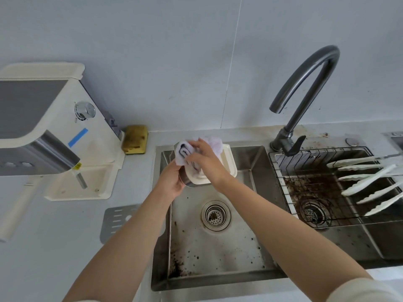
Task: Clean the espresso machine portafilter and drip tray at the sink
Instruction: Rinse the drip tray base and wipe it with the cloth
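Over the back of the left sink basin (218, 249) I hold the cream drip tray (227, 161) tilted up. My left hand (172, 182) grips its lower left edge from below. My right hand (207, 160) presses a crumpled white and lilac cloth (214, 142) against the tray's inside. The metal drip tray grate (117, 221) lies flat on the counter left of the sink, partly behind my left forearm. The cream espresso machine (54, 131) stands at the left with its tray bay bare. I see no portafilter.
A yellow sponge (134, 139) sits at the wall between machine and sink. The grey gooseneck tap (305, 99) rises behind the sink divider. The right basin holds a wire rack (316, 192) with several white tongs (368, 182) over brown coffee stains. Dark specks dot the left basin near the drain (216, 215).
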Demonstrator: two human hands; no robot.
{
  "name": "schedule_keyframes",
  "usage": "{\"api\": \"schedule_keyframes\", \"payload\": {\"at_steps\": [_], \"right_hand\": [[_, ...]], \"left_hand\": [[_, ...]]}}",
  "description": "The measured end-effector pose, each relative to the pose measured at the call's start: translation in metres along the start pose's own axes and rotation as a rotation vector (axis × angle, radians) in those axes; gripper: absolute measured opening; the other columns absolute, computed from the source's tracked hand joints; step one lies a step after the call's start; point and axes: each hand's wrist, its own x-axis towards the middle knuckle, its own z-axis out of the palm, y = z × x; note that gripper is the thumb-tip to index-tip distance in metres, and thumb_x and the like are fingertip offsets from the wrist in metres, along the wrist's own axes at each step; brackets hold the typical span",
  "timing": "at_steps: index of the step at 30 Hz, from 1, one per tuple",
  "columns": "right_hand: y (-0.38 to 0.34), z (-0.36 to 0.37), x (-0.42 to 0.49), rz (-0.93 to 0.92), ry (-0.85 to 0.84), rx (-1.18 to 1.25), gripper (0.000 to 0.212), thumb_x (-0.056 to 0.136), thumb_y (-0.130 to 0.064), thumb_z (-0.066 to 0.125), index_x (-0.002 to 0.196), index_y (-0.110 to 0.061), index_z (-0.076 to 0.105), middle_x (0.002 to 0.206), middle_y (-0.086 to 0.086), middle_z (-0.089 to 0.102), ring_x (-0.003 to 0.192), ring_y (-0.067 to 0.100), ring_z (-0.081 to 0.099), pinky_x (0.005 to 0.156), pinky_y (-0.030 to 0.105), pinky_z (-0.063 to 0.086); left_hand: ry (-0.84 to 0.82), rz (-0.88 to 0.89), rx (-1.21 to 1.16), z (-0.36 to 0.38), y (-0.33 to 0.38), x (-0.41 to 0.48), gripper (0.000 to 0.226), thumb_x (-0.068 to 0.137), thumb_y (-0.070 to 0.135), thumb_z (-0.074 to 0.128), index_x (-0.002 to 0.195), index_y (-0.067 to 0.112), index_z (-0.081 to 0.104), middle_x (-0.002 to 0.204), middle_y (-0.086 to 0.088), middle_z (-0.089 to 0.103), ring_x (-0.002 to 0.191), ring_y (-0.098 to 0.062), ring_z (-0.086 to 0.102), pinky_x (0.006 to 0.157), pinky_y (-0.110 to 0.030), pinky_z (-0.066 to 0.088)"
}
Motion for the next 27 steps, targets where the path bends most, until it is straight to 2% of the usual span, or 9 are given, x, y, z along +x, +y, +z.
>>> {"api": "schedule_keyframes", "payload": {"at_steps": [2, 3, 5, 7, 11, 17, 22, 24, 27], "right_hand": [[-0.006, -0.001, 0.006, 0.048, 0.081, 0.055, 0.032, 0.089, -0.021, 0.051, 0.112, 0.001, 0.056, 0.107, 0.01, 0.053, 0.104, 0.017, 0.051, 0.084, 0.015, 0.043], [-0.006, -0.001, 0.01, 0.088, 0.168, 0.039, 0.032, 0.091, -0.028, 0.05, 0.114, -0.006, 0.056, 0.113, 0.008, 0.051, 0.109, 0.019, 0.049, 0.089, 0.019, 0.044], [-0.002, 0.001, 0.019, 0.15, 0.323, -0.085, 0.039, 0.091, -0.04, 0.047, 0.127, -0.024, 0.048, 0.136, 0.004, 0.034, 0.128, 0.023, 0.032, 0.108, 0.037, 0.031], [0.003, 0.005, 0.023, 0.172, 0.372, -0.193, 0.048, 0.092, -0.047, 0.042, 0.137, -0.033, 0.034, 0.149, 0.001, 0.014, 0.137, 0.022, 0.012, 0.11, 0.043, 0.016], [0.008, 0.007, 0.027, 0.19, 0.426, -0.265, 0.063, 0.092, -0.047, 0.041, 0.146, -0.025, 0.017, 0.154, 0.006, -0.001, 0.141, 0.027, 0.005, 0.111, 0.045, 0.012], [0.017, 0.005, 0.016, 0.053, 0.228, -0.347, 0.057, 0.097, -0.02, 0.038, 0.146, -0.005, 0.013, 0.154, 0.018, 0.003, 0.142, 0.031, 0.009, 0.116, 0.043, 0.012], [0.026, 0.008, 0.006, -0.083, 0.063, -0.453, 0.055, 0.096, -0.01, 0.033, 0.148, -0.016, 0.015, 0.158, 0.004, -0.003, 0.145, 0.018, -0.001, 0.108, 0.024, 0.014], [0.028, 0.007, 0.004, -0.118, 0.02, -0.466, 0.057, 0.095, -0.005, 0.032, 0.148, -0.018, 0.015, 0.158, 0.002, -0.002, 0.145, 0.015, -0.003, 0.098, 0.012, 0.012], [0.033, 0.005, -0.001, -0.149, -0.029, -0.466, 0.058, 0.093, 0.001, 0.033, 0.147, -0.014, 0.019, 0.158, 0.004, 0.0, 0.145, 0.015, -0.001, 0.104, 0.012, 0.008]], "left_hand": [[-0.006, 0.001, 0.017, -0.001, 0.0, -0.001, 0.02, 0.093, 0.009, 0.04, 0.099, 0.004, 0.057, 0.096, -0.013, 0.062, 0.088, -0.023, 0.061, 0.087, -0.035, 0.047], [-0.013, 0.006, 0.029, -0.001, -0.001, -0.001, 0.021, 0.094, 0.009, 0.037, 0.098, 0.004, 0.057, 0.092, -0.012, 0.064, 0.086, -0.022, 0.062, 0.085, -0.033, 0.048], [-0.035, 0.019, 0.065, 0.003, -0.001, -0.001, 0.024, 0.096, 0.014, 0.037, 0.096, 0.006, 0.059, 0.085, -0.007, 0.068, 0.081, -0.019, 0.065, 0.081, -0.032, 0.051], [-0.055, 0.021, 0.101, 0.01, -0.002, 0.0, 0.029, 0.098, 0.022, 0.036, 0.098, 0.01, 0.062, 0.082, -0.002, 0.071, 0.078, -0.017, 0.067, 0.077, -0.033, 0.052], [-0.074, 0.036, 0.14, 0.016, -0.005, 0.001, 0.029, 0.097, 0.024, 0.037, 0.101, 0.012, 0.064, 0.081, 0.001, 0.071, 0.076, -0.015, 0.067, 0.071, -0.032, 0.052], [0.002, -0.015, 0.026, 0.016, 0.0, 0.003, 0.045, 0.097, 0.028, 0.037, 0.132, 0.002, 0.044, 0.112, -0.015, 0.057, 0.101, -0.027, 0.056, 0.085, -0.039, 0.045], [0.036, -0.019, -0.068, 0.01, 0.009, 0.004, 0.06, 0.086, 0.034, 0.048, 0.136, 0.002, 0.042, 0.138, -0.021, 0.045, 0.126, -0.033, 0.046, 0.098, -0.037, 0.042], [0.068, -0.009, -0.061, 0.006, 0.009, 0.006, 0.052, 0.09, 0.033, 0.047, 0.132, 0.003, 0.046, 0.136, -0.021, 0.047, 0.122, -0.031, 0.049, 0.097, -0.037, 0.043], [0.124, -0.004, -0.056, 0.003, 0.012, 0.006, 0.045, 0.086, 0.035, 0.053, 0.12, 0.005, 0.056, 0.125, -0.017, 0.058, 0.106, -0.026, 0.061, 0.091, -0.037, 0.049]]}}
